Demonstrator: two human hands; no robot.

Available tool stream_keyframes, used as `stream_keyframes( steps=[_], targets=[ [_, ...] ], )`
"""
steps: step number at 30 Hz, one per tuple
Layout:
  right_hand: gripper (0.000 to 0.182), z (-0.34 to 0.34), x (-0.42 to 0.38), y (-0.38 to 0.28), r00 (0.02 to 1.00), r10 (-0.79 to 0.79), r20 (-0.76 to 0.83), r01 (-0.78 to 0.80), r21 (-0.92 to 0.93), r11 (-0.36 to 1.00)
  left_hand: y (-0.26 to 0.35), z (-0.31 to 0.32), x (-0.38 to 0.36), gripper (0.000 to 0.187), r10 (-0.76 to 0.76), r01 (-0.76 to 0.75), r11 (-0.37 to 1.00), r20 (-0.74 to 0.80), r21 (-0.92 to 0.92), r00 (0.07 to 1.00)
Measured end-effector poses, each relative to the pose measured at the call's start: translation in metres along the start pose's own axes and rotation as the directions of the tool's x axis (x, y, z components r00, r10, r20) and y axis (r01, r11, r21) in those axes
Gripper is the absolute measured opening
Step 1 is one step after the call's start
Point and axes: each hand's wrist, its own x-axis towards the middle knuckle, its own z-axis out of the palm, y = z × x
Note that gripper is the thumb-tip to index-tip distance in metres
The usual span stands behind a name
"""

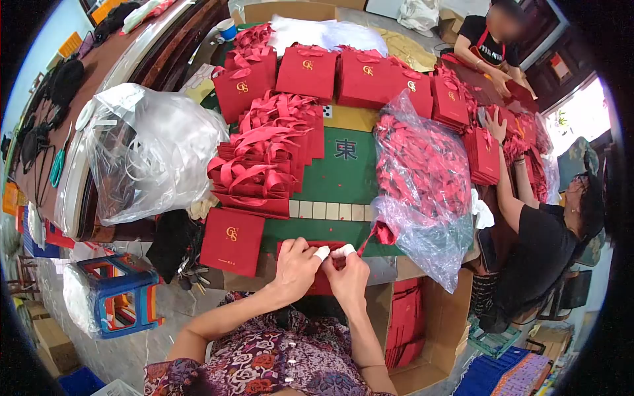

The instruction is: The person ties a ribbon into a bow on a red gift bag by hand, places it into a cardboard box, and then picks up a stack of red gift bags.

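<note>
My left hand (296,267) and my right hand (347,269) meet at the near edge of the green table (343,175), both pinching a small red gift bag (322,282) that lies flat beneath them. White tape wraps my fingertips. A red ribbon (378,232) runs from my right hand up toward a clear plastic bag of red ribbons (422,178). A flat red bag with a gold logo (232,241) lies just left of my left hand.
A pile of finished red bags with ribbon handles (267,158) fills the table's middle, with upright red bags (307,69) behind. A clear bag of white material (145,152) sits left. Two other people (548,237) work at the right side. An open cardboard box (422,330) stands below right.
</note>
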Motion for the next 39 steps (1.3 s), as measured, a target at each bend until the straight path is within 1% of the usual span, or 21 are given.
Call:
stream_keyframes(
  steps=[4,6,8,10,12,14,16,17,18,19,20,22,23,24,25,27,29,31,33,37,39],
  targets=[
    [0.017,0.0,0.001,0.007,0.999,-0.004,0.045,0.006,-0.055,0.998,-0.004,0.0,-0.002,0.029,0.051,-0.05,0.999,0.043,-0.01,0.998],
    [0.017,0.001,-0.001,0.01,0.998,-0.03,0.051,0.032,-0.054,0.998,-0.007,-0.003,0.002,0.028,0.0,0.008,0.997,0.107,-0.071,0.994],
    [0.019,0.002,-0.005,0.008,1.0,-0.013,-0.02,0.014,0.048,0.999,-0.011,-0.007,0.004,0.028,-0.015,0.027,0.991,0.098,-0.129,0.995],
    [0.018,0.004,-0.007,0.008,0.999,-0.023,-0.033,0.024,0.019,1.0,-0.015,-0.008,0.004,0.028,-0.039,0.062,0.974,0.108,-0.216,0.993],
    [0.017,0.005,-0.006,0.011,0.998,-0.031,-0.049,0.03,-0.008,1.0,-0.012,-0.013,0.007,0.028,-0.045,0.07,0.972,0.117,-0.224,0.992],
    [0.014,0.004,-0.004,0.017,0.991,-0.132,-0.023,0.133,0.031,0.991,-0.012,-0.011,0.009,0.028,-0.043,0.073,0.969,0.128,-0.237,0.991],
    [0.013,-0.015,-0.001,0.0,0.992,-0.126,0.017,0.126,-0.006,0.992,-0.015,-0.004,0.008,0.028,-0.152,0.186,0.948,0.148,-0.258,0.977],
    [0.013,-0.023,0.002,-0.007,0.991,-0.119,0.06,0.122,-0.043,0.992,-0.016,-0.003,0.009,0.028,-0.152,0.186,0.948,0.145,-0.259,0.978],
    [0.016,-0.026,0.006,-0.008,0.991,-0.126,0.048,0.123,0.058,0.991,-0.016,-0.002,0.009,0.026,-0.169,0.207,0.944,0.161,-0.256,0.972],
    [0.013,-0.029,0.011,-0.012,0.98,-0.197,-0.013,0.197,0.018,0.98,-0.016,-0.001,0.01,0.024,-0.186,0.227,0.94,0.176,-0.254,0.967],
    [0.013,-0.032,0.017,-0.01,0.969,-0.247,0.015,0.247,-0.029,0.969,-0.015,0.0,0.01,0.024,-0.185,0.225,0.94,0.173,-0.257,0.968],
    [0.013,-0.032,0.028,0.0,0.954,-0.296,0.044,0.298,-0.073,0.952,-0.014,0.003,0.008,0.02,-0.129,0.161,0.952,0.137,-0.261,0.982],
    [0.015,-0.031,0.032,0.005,0.943,-0.288,0.165,0.304,-0.085,0.949,-0.014,0.005,0.006,0.02,-0.126,0.158,0.952,0.135,-0.261,0.983],
    [0.017,-0.031,0.036,0.009,0.919,-0.273,0.283,0.311,-0.097,0.946,-0.014,0.006,0.004,0.019,-0.057,0.071,0.973,0.072,-0.219,0.996],
    [0.017,-0.032,0.038,0.012,0.92,-0.274,0.281,0.312,-0.097,0.945,-0.013,0.007,0.002,0.019,0.015,-0.013,0.985,0.01,-0.172,1.0],
    [0.018,-0.034,0.042,0.014,0.902,-0.221,0.371,0.296,-0.158,0.942,-0.012,0.007,-0.002,0.02,0.046,-0.048,0.987,-0.013,-0.154,0.999],
    [0.019,-0.037,0.046,0.013,0.9,-0.185,0.395,0.273,-0.179,0.945,-0.012,0.009,-0.006,0.02,0.162,-0.166,0.984,-0.061,-0.059,0.985],
    [0.02,-0.041,0.048,0.006,0.899,-0.143,0.414,0.245,-0.204,0.948,-0.009,0.005,-0.006,0.021,0.181,-0.185,0.98,-0.066,-0.066,0.981],
    [0.022,-0.045,0.048,-0.002,0.893,-0.017,0.45,0.125,-0.21,0.97,-0.007,-0.001,-0.005,0.017,0.182,-0.186,0.981,-0.078,-0.048,0.98],
    [0.027,-0.039,0.051,0.005,0.894,-0.085,0.441,0.186,-0.191,0.964,-0.008,0.001,-0.006,0.016,0.215,-0.218,0.975,-0.063,-0.037,0.974],
    [0.025,-0.034,0.054,0.008,0.884,-0.094,0.459,0.123,-0.034,0.992,-0.008,0.001,-0.005,0.013,0.21,-0.214,0.976,-0.079,-0.04,0.974]
  ],
)
